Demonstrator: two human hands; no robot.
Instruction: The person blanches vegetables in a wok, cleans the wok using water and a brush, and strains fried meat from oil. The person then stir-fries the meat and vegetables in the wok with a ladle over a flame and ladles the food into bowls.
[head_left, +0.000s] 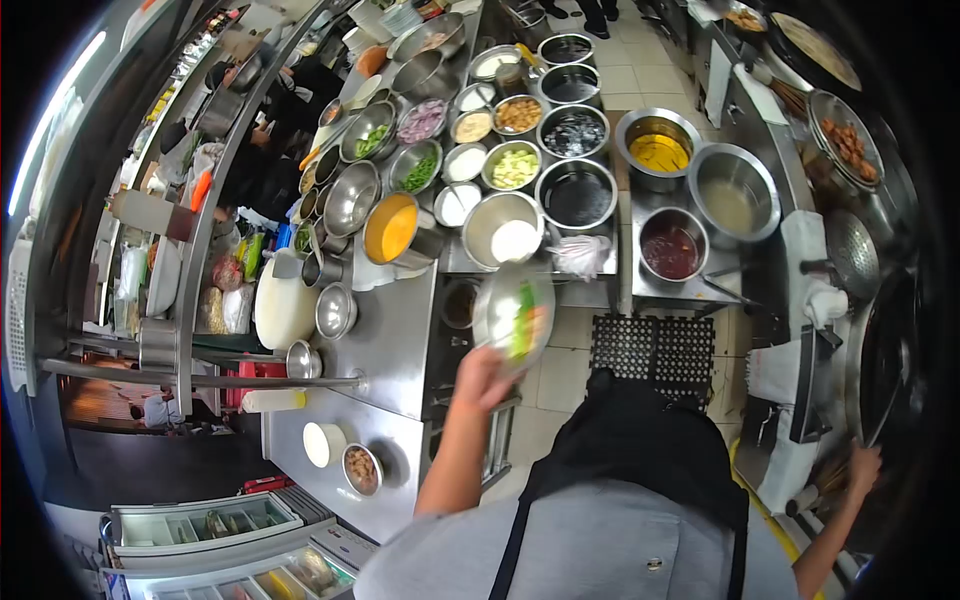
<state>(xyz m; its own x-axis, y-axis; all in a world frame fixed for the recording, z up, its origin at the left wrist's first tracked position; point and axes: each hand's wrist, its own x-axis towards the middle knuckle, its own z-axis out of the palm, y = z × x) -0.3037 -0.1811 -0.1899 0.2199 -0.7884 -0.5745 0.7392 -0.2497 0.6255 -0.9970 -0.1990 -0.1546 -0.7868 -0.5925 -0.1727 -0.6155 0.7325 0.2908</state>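
My left hand (484, 378) grips the near rim of a steel bowl (490, 308), held in the air just off the prep table's corner. Green and orange pieces (524, 322) lie in the bowl, blurred by motion. Far to the right, my right hand (865, 466) is closed around a thin metal handle (884, 420) at the edge of a large dark wok (890, 350). Beyond the held bowl stands a steel pot with white contents (503, 230). A bunched clear plastic bag (580, 256) lies beside that pot.
Many bowls of ingredients crowd the steel table (385, 345). Pots of yellow oil (660, 152) and red sauce (673, 246) stand on a side stand. A perforated ladle (852, 250) hangs over the stove. Black mat (652, 352) covers floor ahead. Other people are at upper left.
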